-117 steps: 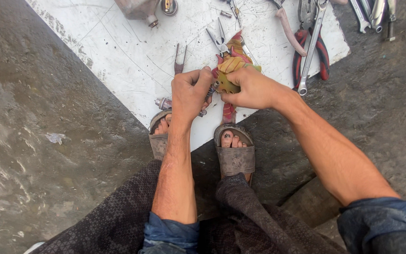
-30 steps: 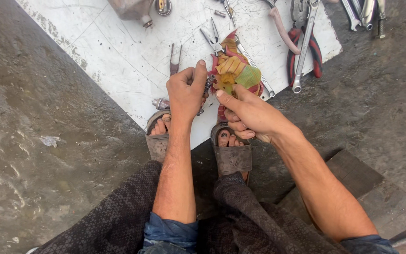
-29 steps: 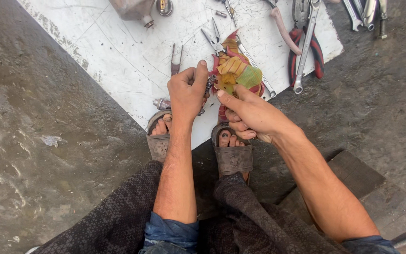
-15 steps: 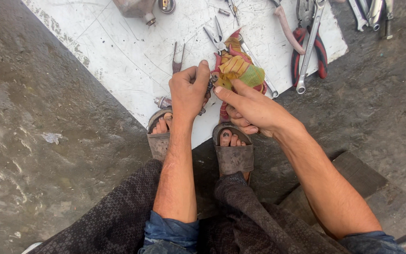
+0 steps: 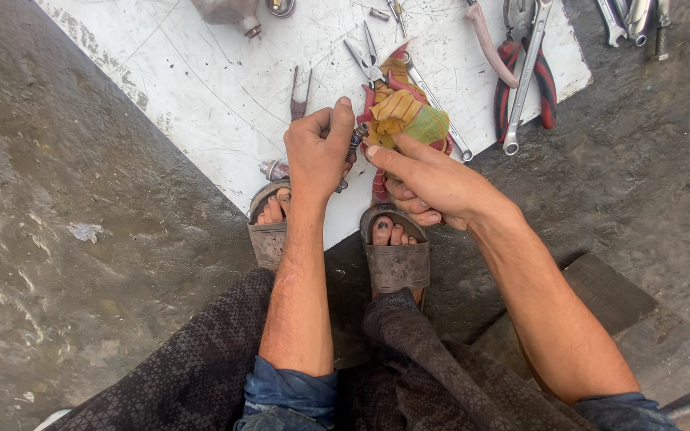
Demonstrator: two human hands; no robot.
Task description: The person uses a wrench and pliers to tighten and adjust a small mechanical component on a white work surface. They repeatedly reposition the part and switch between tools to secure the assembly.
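head view: person squats over a white board (image 5: pixel 201 88) lying on wet concrete ground (image 5: pixel 65 239), sandalled feet on its near edge. left hand (image 5: pixel 317 152) grip pinched around a small dark metal part (image 5: pixel 354 137), thumb and fingers closed on it; what the part is exactly, cannot tell, mostly hidden by the fingers. right hand (image 5: pixel 429 179) grip pressed together on a yellow-green-red rag (image 5: pixel 405 116), index finger laid on the cloth, lower fingers curled under. rag touches the part, both held just above the board between the two hands, over the gap between the feet.

step in hand, judged: wiping the part with the rag. to do it well: keep the left pinch firm so the part does not slip, turn it bit by bit so every face meets the cloth, push a clean fold of rag in with the fingertip. keep it low over the board so a drop lands there, not on the wet ground.

near by: needle-nose pliers (image 5: pixel 365 57) just beyond the rag, a spanner (image 5: pixel 525 76) over red-handled pliers (image 5: pixel 525 84) to the right, small pincers (image 5: pixel 300 92) beyond the left hand.
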